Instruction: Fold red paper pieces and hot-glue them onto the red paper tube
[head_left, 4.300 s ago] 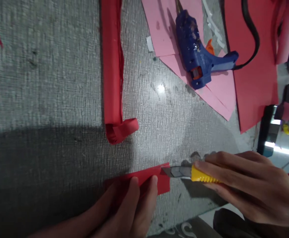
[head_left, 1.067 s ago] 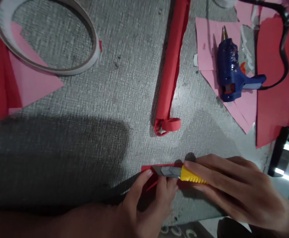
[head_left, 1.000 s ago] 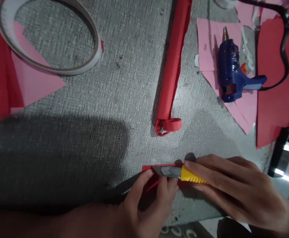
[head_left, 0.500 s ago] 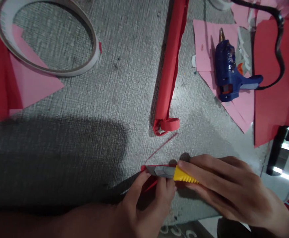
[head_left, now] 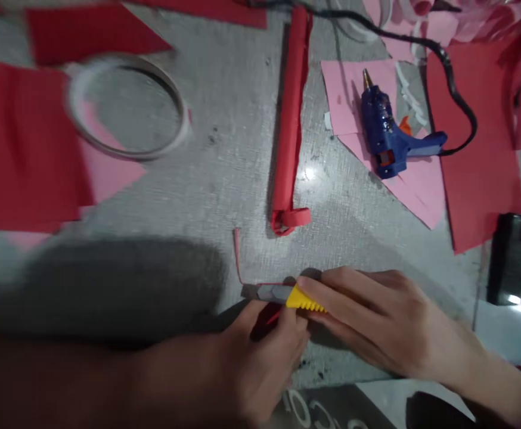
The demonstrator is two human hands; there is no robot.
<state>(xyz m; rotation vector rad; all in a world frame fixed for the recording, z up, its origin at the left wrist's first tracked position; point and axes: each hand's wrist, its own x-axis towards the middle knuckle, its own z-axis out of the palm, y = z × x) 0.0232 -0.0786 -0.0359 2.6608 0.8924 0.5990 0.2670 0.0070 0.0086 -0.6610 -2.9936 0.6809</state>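
Note:
My right hand is closed round a yellow cutter, its grey blade pointing left over the upper edge of a small red piece. That piece is pinched in the fingers of my left hand, just below the blade. A thin red strip sticks up from the blade's tip. Above the hands lies a long red rolled tube with a small curled loop at its lower end.
A blue glue gun with a black cable lies on pink paper at right. Red sheets lie beyond it. At left a white ring overlaps pink paper near more red sheets.
The view has shifted, showing more of the left sheets. The cutter's blade has reached the red piece's left end, and the thin strip now points upward there instead of slanting to the right.

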